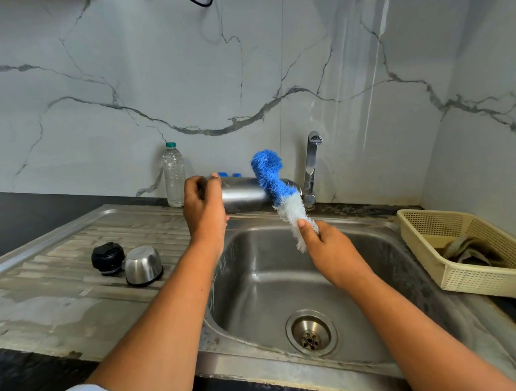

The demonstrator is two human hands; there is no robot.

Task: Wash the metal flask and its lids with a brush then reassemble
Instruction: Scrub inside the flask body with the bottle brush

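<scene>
Head view, the only one I have: I'd judge I'm somewhere in the early middle of the job. Both lids are off the flask (245,195). The black lid (107,257) and the steel cap (143,266) sit side by side on the drainboard (59,252), left of the sink (262,286). Whether those two are washed I can't tell. No water shows at the tap (312,168). Scrubbing the flask's outside looks like the step in hand, with rinsing, perhaps the lids, and reassembly left.

My left hand (205,205) reaches forward with its fingers curled round one end of the flask, holding it level above the sink's back rim. My right hand (328,247) grips the brush (276,190) at its white lower bristles, thumb on top and fingers clamped. The blue head lies across the flask's far end, tilted up toward the wall
</scene>
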